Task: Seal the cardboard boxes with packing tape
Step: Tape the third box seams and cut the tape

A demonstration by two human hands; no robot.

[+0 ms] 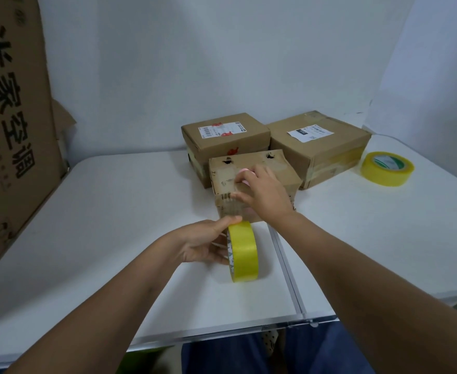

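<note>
white desk (114,211), pale wall behind, tall printed cardboard sheet (11,117) leaning at left. we log three cardboard boxes: small worn box (230,179) nearest us, two labelled boxes behind, rear left box (224,136) and rear right box (322,149), both showing tape bands on their sides. our left hand (208,244) grips the yellow tape roll (243,251) standing on edge just before the small box; our right hand (265,190) presses on that box's top, fingers fairly straight. spare roll (387,168) lies far right. judgement: small box mid-sealing, rear pair apparently done.

Packing station: labelled parcels (225,136), tape rolls (387,168)
</note>
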